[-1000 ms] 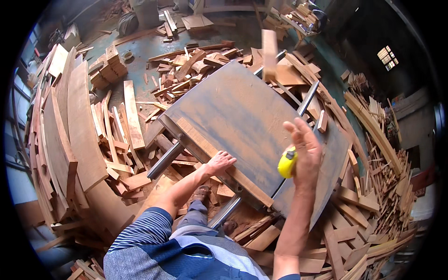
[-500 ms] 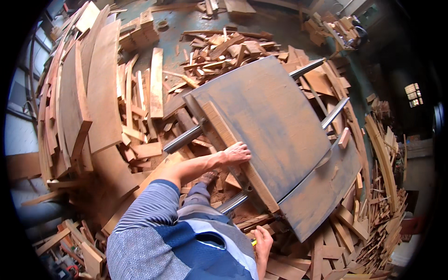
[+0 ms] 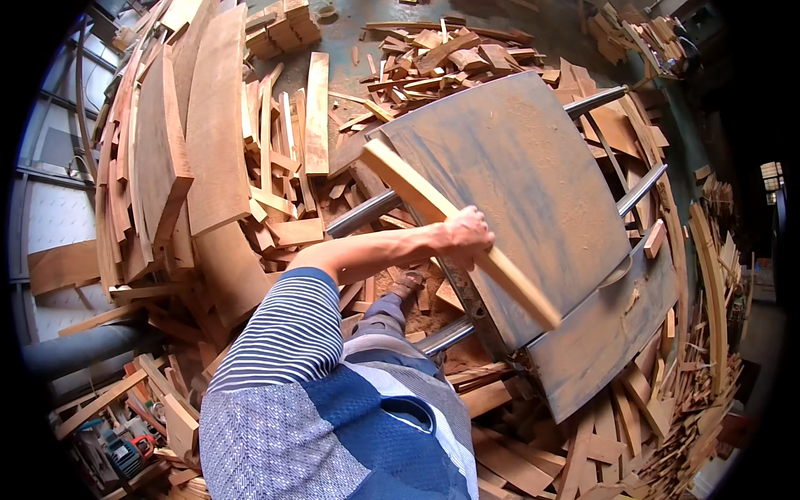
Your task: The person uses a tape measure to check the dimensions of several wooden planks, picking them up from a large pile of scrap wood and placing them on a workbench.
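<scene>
My left hand [image 3: 469,236] is closed around the middle of a long squared wooden bar [image 3: 422,193]. The bar slants over the near edge of a flat metal machine table [image 3: 521,171] dusted with sawdust, and its near end looks slightly blurred. From this view I cannot tell whether the bar rests on the table or is lifted off it. My right hand is out of sight.
Metal rails [image 3: 364,214] stick out from the table, and a second dusty panel [image 3: 612,329] adjoins it. Tall curved planks [image 3: 218,125] lean at the left. Offcuts [image 3: 454,58] lie heaped beyond the table. A power tool [image 3: 125,452] sits at the lower left.
The bar, along the table's near edge before, now lies turned and farther over the top in my left hand. My right hand, with a small yellow thing, has left the view. The view has shifted.
</scene>
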`<state>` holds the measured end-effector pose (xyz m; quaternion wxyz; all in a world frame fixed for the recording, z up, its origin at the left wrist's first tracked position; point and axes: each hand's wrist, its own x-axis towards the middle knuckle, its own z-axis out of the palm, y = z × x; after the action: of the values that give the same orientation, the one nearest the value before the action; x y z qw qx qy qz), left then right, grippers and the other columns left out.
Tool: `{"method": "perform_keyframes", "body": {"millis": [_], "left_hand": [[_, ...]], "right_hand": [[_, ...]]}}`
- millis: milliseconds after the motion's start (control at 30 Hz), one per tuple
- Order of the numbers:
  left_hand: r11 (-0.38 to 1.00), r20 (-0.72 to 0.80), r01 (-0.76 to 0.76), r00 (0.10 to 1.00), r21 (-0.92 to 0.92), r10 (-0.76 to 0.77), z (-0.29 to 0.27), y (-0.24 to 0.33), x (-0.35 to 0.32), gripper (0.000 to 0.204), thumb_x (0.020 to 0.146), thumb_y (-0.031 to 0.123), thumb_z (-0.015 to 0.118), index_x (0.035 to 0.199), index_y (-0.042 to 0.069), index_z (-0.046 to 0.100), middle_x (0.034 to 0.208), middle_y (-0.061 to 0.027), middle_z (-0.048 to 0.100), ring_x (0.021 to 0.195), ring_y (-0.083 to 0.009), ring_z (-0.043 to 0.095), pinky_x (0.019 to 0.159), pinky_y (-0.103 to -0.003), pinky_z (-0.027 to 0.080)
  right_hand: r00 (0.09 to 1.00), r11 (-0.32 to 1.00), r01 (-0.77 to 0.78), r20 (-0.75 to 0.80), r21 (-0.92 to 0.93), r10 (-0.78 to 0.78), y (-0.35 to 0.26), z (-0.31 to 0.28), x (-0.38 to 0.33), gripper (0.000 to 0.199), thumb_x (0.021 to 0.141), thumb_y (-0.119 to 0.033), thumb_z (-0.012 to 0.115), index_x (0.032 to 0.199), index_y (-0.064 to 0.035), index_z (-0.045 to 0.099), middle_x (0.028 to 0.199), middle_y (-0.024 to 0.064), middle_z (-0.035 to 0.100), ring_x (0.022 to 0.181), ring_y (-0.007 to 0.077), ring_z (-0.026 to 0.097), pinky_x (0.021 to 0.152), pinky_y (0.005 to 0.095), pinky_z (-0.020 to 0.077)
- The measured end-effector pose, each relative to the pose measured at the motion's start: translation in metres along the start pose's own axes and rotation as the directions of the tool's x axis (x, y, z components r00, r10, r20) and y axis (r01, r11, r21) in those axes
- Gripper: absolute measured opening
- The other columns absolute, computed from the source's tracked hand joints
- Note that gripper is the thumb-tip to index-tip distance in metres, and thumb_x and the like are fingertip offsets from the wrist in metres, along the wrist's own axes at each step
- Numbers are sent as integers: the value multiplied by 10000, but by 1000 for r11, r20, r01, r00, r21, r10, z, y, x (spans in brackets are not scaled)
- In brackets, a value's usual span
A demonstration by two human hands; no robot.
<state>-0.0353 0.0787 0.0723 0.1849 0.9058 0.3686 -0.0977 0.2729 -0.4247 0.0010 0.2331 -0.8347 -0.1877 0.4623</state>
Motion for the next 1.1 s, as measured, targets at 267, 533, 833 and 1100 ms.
{"method": "perform_keyframes", "body": {"millis": [267,533,833,1100], "left_hand": [[500,-15,365,796,-786,-605,-73,-46,-120,745,823,635,753,1201,4,636,1018,-183,721,905,-275,715,813,-414,579],[59,39,261,355,-963,-934,34,-128,-205,719,898,774,541,946,60,610,820,-92,655,656,-185,653,596,-360,562],[-181,-10,735,-248,-653,-969,-36,-351,-271,881,870,699,609,1433,34,478,1455,-232,493,1348,-364,488,1114,-551,362],[955,-951,171,152,-243,-269,25,-129,-57,226,774,96,679,962,-22,637,878,-205,638,893,-382,640,842,-508,531]], "right_hand": [[1000,998,22,7,-59,-21,0,-6,30,268,951,-137,670,1081,95,697,916,112,730,831,159,660,768,298,534],[1000,995,10,-2,-104,-10,2,-12,46,267,947,-142,672,1072,92,700,908,110,730,826,163,662,768,302,536],[998,997,-33,-53,-64,29,34,-20,58,268,933,-156,665,1046,84,707,874,114,728,782,181,668,733,318,545],[974,978,-134,-162,163,160,9,5,0,322,929,-193,653,1093,79,705,876,143,732,751,206,676,697,330,553]]}}
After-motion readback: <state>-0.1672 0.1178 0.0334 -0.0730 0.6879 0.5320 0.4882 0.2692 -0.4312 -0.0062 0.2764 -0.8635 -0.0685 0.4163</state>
